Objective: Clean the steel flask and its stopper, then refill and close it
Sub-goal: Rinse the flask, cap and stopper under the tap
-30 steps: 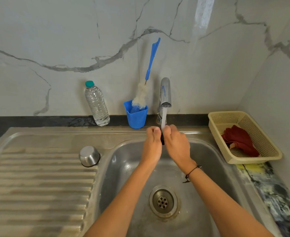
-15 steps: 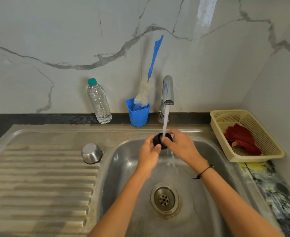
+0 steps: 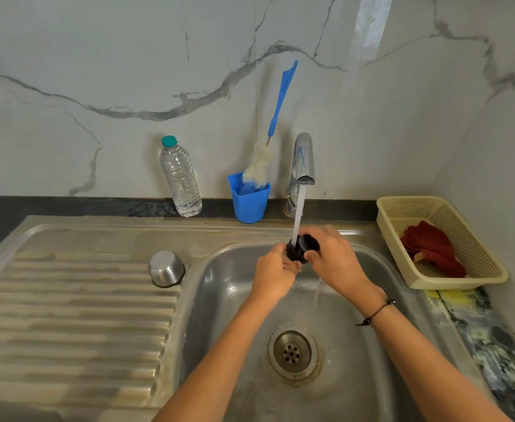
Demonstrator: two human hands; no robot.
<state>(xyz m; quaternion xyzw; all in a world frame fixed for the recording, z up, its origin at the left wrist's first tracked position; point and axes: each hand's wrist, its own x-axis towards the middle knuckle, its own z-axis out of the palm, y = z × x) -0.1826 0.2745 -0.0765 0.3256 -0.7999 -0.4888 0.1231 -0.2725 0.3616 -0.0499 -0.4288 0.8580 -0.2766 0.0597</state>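
Both hands, left and right, grip black stopper under tap stream.

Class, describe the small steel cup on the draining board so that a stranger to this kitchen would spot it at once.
Start at the sink and look to the ribbed draining board on its left. At the board's upper right corner, beside the basin's rim, a steel cup stands upside down. It is the only loose thing on the board, rounded and shiny.

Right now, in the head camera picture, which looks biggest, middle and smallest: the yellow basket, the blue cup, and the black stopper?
Largest to smallest:
1. yellow basket
2. blue cup
3. black stopper, partly hidden by both hands
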